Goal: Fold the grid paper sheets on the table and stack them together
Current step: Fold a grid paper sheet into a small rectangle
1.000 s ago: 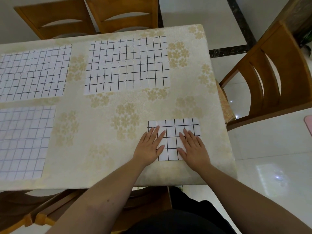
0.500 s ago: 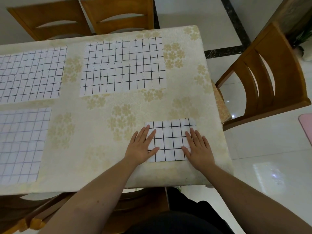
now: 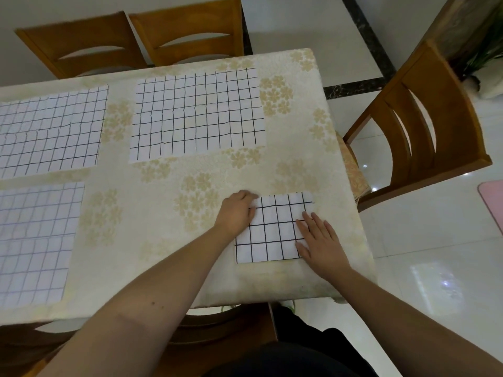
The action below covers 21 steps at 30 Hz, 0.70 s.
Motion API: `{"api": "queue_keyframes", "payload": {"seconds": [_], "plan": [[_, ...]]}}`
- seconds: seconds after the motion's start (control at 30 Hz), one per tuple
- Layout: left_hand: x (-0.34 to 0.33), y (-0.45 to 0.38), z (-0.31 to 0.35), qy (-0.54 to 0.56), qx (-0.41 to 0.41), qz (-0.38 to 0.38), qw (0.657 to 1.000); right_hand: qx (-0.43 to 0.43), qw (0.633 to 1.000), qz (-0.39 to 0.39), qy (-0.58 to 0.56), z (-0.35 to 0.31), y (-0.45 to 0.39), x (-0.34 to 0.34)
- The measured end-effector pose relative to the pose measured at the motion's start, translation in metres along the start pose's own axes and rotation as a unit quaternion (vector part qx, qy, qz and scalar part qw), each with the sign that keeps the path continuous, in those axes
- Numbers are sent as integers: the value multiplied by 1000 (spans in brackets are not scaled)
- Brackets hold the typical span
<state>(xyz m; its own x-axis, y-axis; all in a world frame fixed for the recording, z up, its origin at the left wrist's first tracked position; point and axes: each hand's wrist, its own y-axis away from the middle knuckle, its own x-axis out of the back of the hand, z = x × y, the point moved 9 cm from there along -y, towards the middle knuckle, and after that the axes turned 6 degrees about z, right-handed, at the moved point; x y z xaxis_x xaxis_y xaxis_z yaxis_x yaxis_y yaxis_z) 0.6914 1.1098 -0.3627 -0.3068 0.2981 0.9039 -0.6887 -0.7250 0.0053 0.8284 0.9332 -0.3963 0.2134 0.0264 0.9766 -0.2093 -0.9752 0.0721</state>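
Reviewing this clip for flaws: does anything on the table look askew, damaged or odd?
Nothing stands out. The folded sheet lies flat under the left hand and right hand, and three unfolded sheets lie flat on the tablecloth, none torn.

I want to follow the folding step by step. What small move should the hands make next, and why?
Probably lift the left hand toward the nearest unfolded sheet: the folded sheet already lies flat under the right hand, and three sheets remain open.
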Motion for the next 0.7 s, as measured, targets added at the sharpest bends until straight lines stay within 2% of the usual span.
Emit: {"api": "queue_keyframes", "payload": {"seconds": [0.1,0.27,0.47,0.57,0.7], "plan": [[-20,-17,15,-23,26,-80,996,15,999,37,-16,-8,8,8],[-30,-43,17,-82,107,-149,980,-3,992,103,-71,-23,24,25],[-31,-58,9,-135,139,-221,956,-25,982,109,-151,-38,41,18],[-29,-57,10,-109,134,-217,961,-52,978,107,-169,-35,48,15],[-30,-46,5,8,132,-206,970,-88,974,95,-187,-23,54,13]]}}
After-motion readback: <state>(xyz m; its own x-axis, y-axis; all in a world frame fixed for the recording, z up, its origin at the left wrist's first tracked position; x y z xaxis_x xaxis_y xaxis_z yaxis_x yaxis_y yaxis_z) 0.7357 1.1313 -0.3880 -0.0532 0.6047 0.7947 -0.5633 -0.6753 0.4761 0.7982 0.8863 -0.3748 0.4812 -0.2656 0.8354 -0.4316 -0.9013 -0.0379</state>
